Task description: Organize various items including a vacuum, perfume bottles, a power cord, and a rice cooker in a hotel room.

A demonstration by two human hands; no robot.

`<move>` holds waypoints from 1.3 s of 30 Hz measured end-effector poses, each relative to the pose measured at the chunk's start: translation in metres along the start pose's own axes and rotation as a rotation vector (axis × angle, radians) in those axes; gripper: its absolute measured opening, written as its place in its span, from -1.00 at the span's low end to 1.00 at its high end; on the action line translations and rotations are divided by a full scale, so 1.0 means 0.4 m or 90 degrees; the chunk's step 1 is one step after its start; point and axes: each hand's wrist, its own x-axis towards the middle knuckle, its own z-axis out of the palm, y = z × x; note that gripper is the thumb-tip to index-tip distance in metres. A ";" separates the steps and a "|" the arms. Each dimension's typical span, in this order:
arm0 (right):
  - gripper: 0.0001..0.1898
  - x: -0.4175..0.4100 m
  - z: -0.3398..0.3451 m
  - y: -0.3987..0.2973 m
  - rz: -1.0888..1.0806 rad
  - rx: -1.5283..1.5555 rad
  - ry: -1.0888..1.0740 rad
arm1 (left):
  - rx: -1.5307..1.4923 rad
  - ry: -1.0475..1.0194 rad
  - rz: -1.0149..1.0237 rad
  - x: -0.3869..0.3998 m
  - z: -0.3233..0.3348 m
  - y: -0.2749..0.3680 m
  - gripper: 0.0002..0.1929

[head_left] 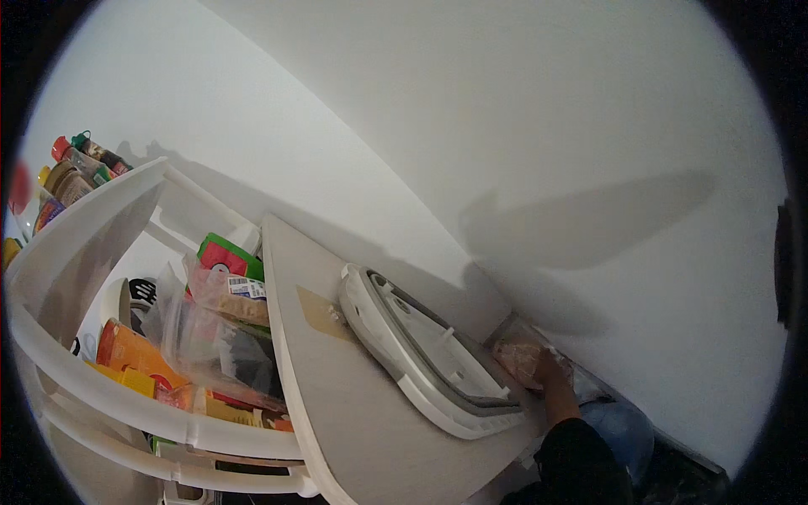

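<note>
My right hand [553, 374] reaches down into the corner beside the board, its forearm in a dark sleeve. It touches a clear plastic bag [516, 358] with brownish-orange contents. The fingers are too blurred and covered to show whether they grip the bag. My left hand is out of view. Close to the right hand, on a pale board [379, 435], lies a white plastic lid-like part [435, 379] with a grey seal and a hollow underside. A rounded blue thing [622, 435], partly behind the sleeve, is at the lower right.
Left of the board, a white plastic shelf rack [95, 385] holds clear plastic bags [208, 347], an orange packet [136, 356], a red-and-green packet [230, 255] and a black slotted utensil [142, 291]. Several bottles [85, 164] stand beyond its rim. White walls [379, 95] meet behind.
</note>
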 end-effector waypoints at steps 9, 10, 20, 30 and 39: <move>-0.38 -0.064 -0.156 -0.211 -0.124 -0.046 -0.090 | 0.007 0.051 -0.044 -0.006 -0.054 -0.029 -0.48; -0.38 -0.091 -0.220 -0.220 -0.115 -0.052 -0.094 | 0.010 0.040 -0.045 -0.013 -0.041 -0.039 -0.48; -0.40 -0.148 -0.473 -0.219 -0.113 0.203 -0.117 | 0.032 -0.079 -0.036 -0.271 -0.020 0.073 -0.49; -0.63 -0.267 -0.668 -0.115 -0.234 0.105 -0.024 | 0.067 -0.216 -0.002 -0.560 -0.062 0.202 -0.50; -0.73 -0.592 -1.052 -0.252 0.096 0.636 -0.035 | 0.045 -0.270 -0.025 -0.885 -0.097 0.226 -0.51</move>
